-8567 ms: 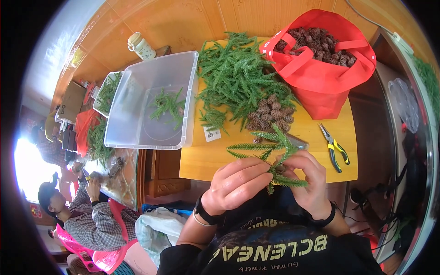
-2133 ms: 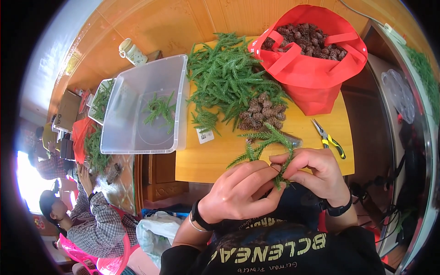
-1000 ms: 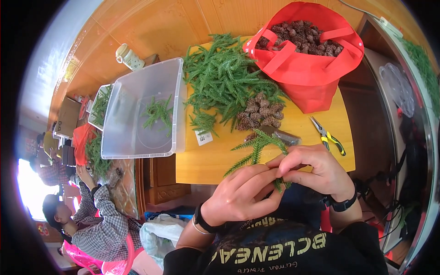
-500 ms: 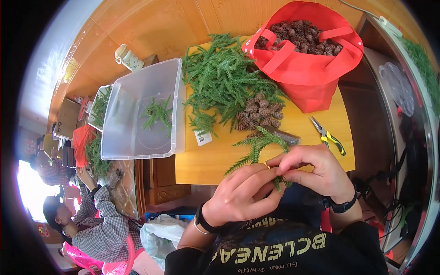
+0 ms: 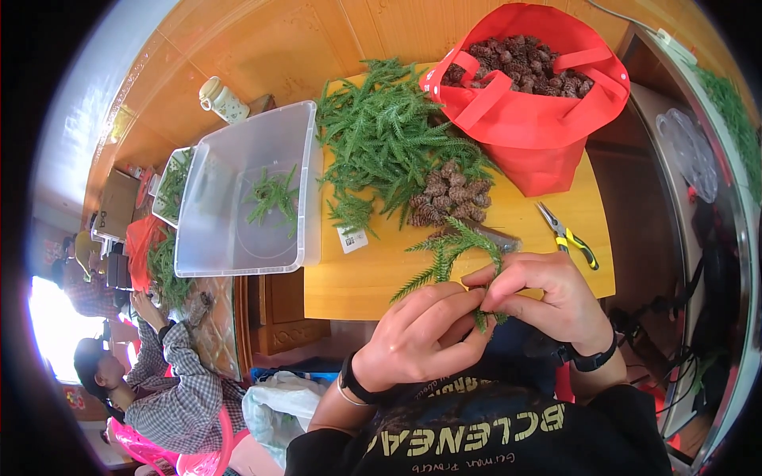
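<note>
Between my two hands, at the table's front edge, is a green artificial pine sprig [image 5: 446,258] with several needled branches fanning up and left. My left hand [image 5: 432,329] is closed on its lower end, fingers curled. My right hand [image 5: 548,297] pinches the same sprig near its stem with thumb and forefinger; the exact point of the pinch is partly hidden by my fingers. Just beyond lies a small pile of brown pine cones [image 5: 451,194], and right of it yellow-and-black needle-nose pliers [image 5: 567,234] rest with their jaws pointing away.
A heap of green sprigs [image 5: 389,135] covers the far part of the yellow table [image 5: 357,293]. Behind stands a red bag [image 5: 532,127] full of pine cones. At left, a clear plastic bin [image 5: 230,214] holds one sprig. Farther left sits a person in a checked shirt [image 5: 178,397].
My right fingers have shifted slightly on the sprig, and its right branch now bends a little more upright. My left hand stays nearly still.
</note>
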The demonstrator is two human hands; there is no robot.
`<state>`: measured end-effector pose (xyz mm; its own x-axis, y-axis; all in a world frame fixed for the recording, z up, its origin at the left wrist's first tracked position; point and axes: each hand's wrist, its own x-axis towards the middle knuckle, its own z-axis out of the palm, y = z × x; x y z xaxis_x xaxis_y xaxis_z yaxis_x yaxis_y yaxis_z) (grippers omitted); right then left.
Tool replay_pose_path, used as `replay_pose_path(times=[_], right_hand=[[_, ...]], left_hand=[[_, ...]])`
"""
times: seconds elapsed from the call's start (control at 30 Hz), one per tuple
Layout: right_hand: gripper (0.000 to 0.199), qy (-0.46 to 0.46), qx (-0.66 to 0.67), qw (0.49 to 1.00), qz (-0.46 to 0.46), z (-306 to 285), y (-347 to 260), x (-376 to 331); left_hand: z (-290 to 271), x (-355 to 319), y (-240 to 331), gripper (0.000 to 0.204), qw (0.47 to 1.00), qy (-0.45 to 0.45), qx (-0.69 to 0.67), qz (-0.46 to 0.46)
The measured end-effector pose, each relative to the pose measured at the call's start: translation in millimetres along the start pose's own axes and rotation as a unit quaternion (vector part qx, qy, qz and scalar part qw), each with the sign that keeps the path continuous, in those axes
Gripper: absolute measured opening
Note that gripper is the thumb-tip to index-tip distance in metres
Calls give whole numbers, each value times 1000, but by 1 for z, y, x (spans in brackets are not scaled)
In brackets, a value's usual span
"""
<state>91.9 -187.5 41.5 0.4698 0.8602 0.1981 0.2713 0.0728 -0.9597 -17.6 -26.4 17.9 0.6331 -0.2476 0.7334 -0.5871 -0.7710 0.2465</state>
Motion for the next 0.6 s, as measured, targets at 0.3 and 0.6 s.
replay_pose_path(times=[0.3,0.6], right_hand=[[6,-9,-46,999,-17,2,2,-1],[9,23,-22,999,33,7,-1,-5]], left_hand=[[0,1,0,35,1000,1,3,-1],[2,-1,-2,38,1000,0,-2,-2]])
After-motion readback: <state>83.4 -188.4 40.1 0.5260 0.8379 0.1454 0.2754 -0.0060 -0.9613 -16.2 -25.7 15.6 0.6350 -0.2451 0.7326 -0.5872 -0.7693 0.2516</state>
